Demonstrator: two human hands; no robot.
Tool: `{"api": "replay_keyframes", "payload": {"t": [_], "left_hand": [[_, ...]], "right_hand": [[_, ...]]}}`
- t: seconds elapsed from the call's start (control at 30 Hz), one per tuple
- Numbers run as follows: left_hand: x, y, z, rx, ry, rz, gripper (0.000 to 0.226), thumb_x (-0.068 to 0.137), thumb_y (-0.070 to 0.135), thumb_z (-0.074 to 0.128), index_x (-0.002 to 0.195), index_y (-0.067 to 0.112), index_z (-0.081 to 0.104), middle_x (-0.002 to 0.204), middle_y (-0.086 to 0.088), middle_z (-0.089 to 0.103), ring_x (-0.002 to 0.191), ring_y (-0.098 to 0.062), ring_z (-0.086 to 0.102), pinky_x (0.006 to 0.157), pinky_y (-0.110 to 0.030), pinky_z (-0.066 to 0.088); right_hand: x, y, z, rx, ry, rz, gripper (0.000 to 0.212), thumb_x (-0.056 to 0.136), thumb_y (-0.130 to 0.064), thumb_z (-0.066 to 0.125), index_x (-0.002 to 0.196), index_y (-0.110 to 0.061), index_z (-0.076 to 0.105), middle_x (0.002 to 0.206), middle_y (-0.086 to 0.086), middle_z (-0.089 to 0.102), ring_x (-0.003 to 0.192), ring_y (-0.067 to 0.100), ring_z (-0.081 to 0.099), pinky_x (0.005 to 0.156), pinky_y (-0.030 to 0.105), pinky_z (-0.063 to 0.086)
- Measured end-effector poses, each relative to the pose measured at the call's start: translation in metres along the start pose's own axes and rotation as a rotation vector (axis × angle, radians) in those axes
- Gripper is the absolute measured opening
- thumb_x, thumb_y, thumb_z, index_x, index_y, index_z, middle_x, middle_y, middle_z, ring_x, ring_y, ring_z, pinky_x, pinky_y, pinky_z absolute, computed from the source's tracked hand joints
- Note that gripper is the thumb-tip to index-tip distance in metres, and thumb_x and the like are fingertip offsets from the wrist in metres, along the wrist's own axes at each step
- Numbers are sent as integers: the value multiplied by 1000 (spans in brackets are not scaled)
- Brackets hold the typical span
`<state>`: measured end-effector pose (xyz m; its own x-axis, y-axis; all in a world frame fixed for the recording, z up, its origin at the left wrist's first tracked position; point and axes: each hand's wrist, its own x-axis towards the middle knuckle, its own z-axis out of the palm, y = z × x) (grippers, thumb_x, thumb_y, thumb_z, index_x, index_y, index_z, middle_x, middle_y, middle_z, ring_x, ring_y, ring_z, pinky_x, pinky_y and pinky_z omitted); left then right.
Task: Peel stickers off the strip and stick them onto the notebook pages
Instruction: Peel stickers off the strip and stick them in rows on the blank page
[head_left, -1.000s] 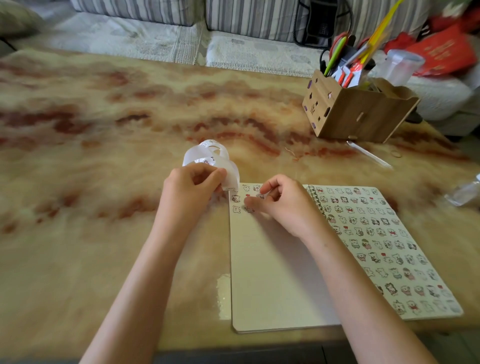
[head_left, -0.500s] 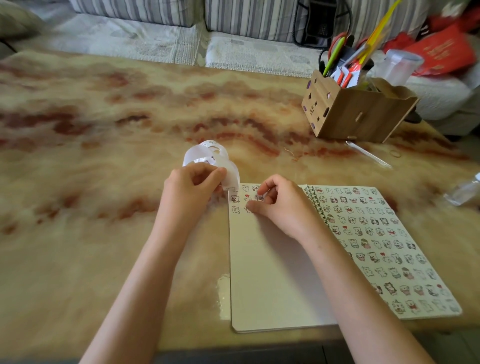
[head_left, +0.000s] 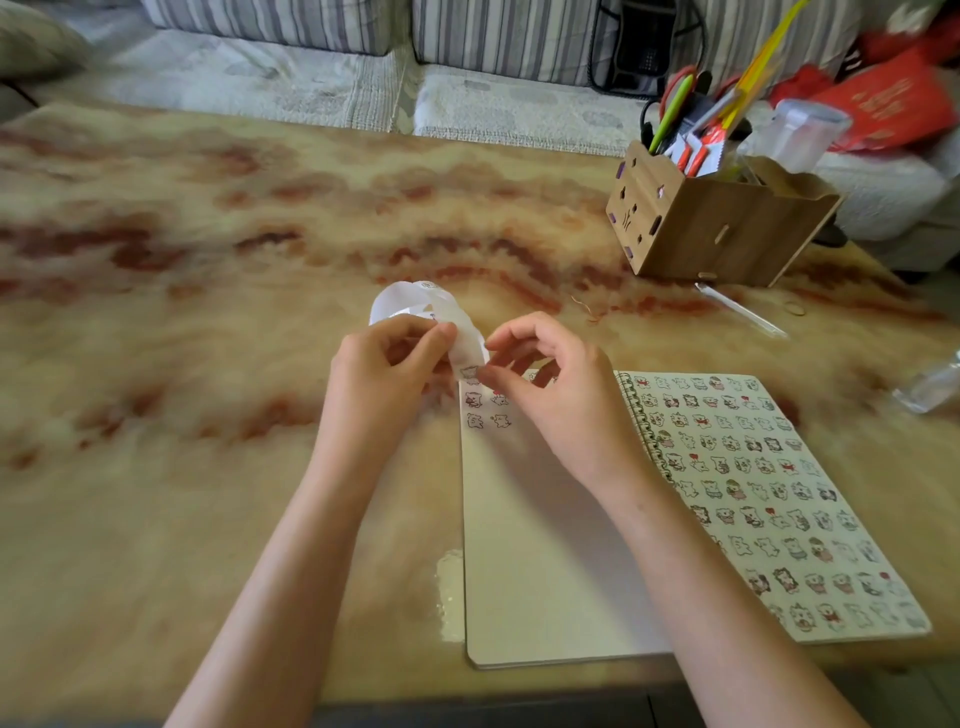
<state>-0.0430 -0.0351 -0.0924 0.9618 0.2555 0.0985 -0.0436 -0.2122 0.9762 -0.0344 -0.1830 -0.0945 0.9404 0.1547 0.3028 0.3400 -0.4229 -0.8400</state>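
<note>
A spiral notebook (head_left: 545, 545) lies open on the marbled table. Its left page is cream, with a few small animal stickers (head_left: 485, 410) at the top left corner. Rows of the same stickers cover the right page (head_left: 753, 493). My left hand (head_left: 384, 374) pinches a curled white sticker strip (head_left: 415, 301) just above the page's top left corner. My right hand (head_left: 561, 395) is raised off the page, its thumb and index finger closing on the strip's hanging end, where one sticker shows.
A wooden desk organizer (head_left: 717, 228) with pens and scissors stands at the back right, a clear plastic cup (head_left: 800, 135) behind it. A clear stick (head_left: 743, 312) lies in front of it. A plastic bottle (head_left: 930, 387) sits at the right edge. A striped sofa runs behind the table.
My right hand lifted from the stickers on the left page and moved up and left to the strip's end. The left hand rose slightly with the strip.
</note>
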Motion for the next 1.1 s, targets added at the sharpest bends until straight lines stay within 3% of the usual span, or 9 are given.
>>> {"api": "replay_keyframes", "payload": {"t": [0.23,0.33,0.43,0.77,1.1], "left_hand": [[1,-2,1,-16,-69,-24,27,92,31,57,77,15,72,73,-1,73,71,-17,69,69,-28,53],[0,-2,0,11,-117,-32,18,89,29,62,76,21,72,69,4,73,66,-6,67,60,-13,48],[-1,-1,0,12,-132,-35,15,88,25,64,75,21,71,66,4,71,60,-1,62,53,-8,42],[0,-1,0,-11,-141,-44,12,87,24,66,78,20,73,68,2,71,62,-2,62,58,-11,45],[-2,2,2,-1,-124,-73,15,87,22,64,78,16,73,63,7,67,51,6,56,53,-7,42]], "right_hand": [[2,0,0,45,53,-47,7,83,-7,70,85,-14,68,76,-12,66,65,5,55,58,11,39],[2,0,-1,62,50,-46,7,84,-5,69,86,-12,69,77,-10,67,64,0,55,58,9,39],[2,1,0,44,58,-60,8,84,-5,68,86,-12,71,77,-7,69,64,0,55,59,9,40],[2,4,1,18,82,-63,5,82,-6,71,84,-11,71,74,-5,68,61,-1,55,58,8,39],[2,4,1,-41,96,-111,7,81,-7,72,82,-14,71,73,-8,67,62,4,56,57,10,39]]}}
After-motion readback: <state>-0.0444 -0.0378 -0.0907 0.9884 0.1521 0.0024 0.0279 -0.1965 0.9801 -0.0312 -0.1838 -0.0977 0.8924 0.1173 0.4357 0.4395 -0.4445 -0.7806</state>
